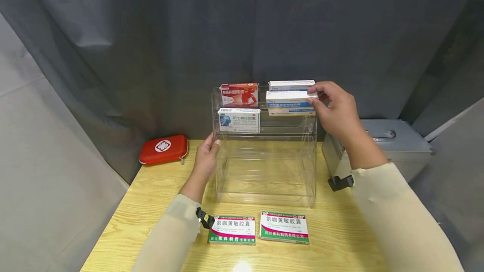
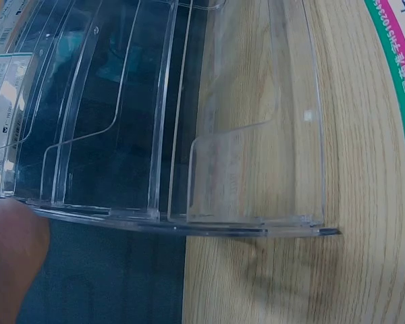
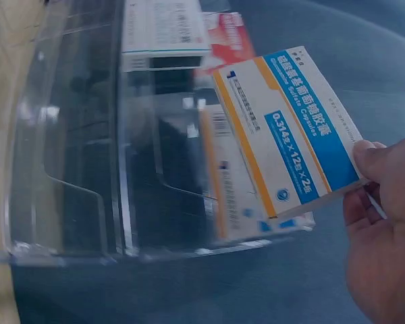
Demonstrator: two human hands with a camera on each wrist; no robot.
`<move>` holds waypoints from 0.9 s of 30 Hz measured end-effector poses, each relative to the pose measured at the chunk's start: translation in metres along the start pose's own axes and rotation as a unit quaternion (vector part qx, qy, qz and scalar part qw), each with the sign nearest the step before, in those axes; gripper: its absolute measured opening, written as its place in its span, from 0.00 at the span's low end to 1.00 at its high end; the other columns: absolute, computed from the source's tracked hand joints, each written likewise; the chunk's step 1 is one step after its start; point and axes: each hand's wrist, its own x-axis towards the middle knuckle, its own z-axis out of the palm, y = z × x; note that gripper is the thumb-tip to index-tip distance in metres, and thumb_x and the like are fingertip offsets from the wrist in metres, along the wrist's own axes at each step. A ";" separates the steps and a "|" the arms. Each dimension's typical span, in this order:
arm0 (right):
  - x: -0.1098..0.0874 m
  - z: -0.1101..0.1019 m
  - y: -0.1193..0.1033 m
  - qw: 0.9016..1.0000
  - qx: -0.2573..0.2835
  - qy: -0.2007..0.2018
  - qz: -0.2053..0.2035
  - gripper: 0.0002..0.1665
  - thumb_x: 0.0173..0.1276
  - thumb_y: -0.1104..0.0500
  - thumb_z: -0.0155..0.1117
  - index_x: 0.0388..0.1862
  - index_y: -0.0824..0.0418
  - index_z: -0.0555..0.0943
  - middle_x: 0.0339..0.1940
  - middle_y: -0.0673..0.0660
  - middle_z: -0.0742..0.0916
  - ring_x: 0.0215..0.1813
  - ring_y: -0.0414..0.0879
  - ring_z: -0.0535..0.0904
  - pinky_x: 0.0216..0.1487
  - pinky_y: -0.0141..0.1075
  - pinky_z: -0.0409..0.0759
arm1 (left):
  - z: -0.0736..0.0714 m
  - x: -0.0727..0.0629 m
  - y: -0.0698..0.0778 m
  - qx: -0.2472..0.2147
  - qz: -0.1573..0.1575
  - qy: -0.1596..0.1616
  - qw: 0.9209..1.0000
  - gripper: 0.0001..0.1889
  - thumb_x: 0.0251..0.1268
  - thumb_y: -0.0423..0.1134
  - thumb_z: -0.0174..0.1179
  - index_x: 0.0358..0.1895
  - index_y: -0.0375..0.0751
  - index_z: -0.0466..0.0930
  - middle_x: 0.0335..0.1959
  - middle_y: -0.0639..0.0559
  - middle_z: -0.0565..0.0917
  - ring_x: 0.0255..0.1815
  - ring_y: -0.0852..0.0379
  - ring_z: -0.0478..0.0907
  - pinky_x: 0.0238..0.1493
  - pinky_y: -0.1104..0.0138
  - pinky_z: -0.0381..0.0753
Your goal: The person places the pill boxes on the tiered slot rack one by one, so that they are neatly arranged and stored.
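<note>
My right hand [image 1: 338, 106] pinches one end of a white, blue and yellow medicine box [image 3: 293, 128] between thumb and fingers. That box is held at the upper right of a clear tiered rack [image 1: 264, 167], in front of a similar box [image 1: 291, 84] on the top tier. At the rack's left side, my left hand [image 1: 206, 153] holds the side panel; its fingers are partly hidden in the left wrist view. A red and white medicine box [image 1: 239, 95] sits on the top tier at left. Below it stands a white box with a blue picture [image 1: 239, 120].
Two green and white medicine boxes [image 1: 232, 230] [image 1: 284, 227] lie flat before the rack on the wooden table [image 1: 332, 238]. A red first-aid case [image 1: 164, 150] lies at left, and a grey metal case [image 1: 393, 137] stands at right. Dark curtain [image 1: 211, 24] hangs behind.
</note>
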 end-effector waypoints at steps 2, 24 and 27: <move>0.005 0.010 0.005 1.000 -0.004 -0.010 -0.007 0.10 0.83 0.61 0.65 0.58 0.61 0.84 0.58 0.60 0.86 0.54 0.55 0.83 0.47 0.43 0.79 | 0.000 -0.001 0.000 0.000 0.000 -0.002 1.000 0.28 0.90 0.38 0.52 0.87 0.49 0.64 0.87 0.51 0.65 0.90 0.46 0.56 0.90 0.50 0.55; -0.003 0.031 0.032 0.995 -0.058 -0.075 -0.018 0.14 0.87 0.61 0.59 0.64 0.63 0.83 0.67 0.65 0.84 0.64 0.64 0.81 0.63 0.64 0.81 | 0.000 0.001 0.000 0.009 0.008 -0.002 1.000 0.28 0.89 0.40 0.53 0.86 0.51 0.64 0.87 0.52 0.66 0.90 0.47 0.57 0.90 0.50 0.57; -0.004 0.033 0.034 0.994 -0.071 -0.077 -0.023 0.15 0.86 0.63 0.59 0.65 0.64 0.83 0.67 0.66 0.83 0.65 0.64 0.80 0.64 0.64 0.80 | -0.002 0.000 0.000 0.015 0.004 0.002 1.000 0.28 0.89 0.41 0.54 0.86 0.52 0.65 0.87 0.51 0.66 0.90 0.46 0.58 0.90 0.49 0.58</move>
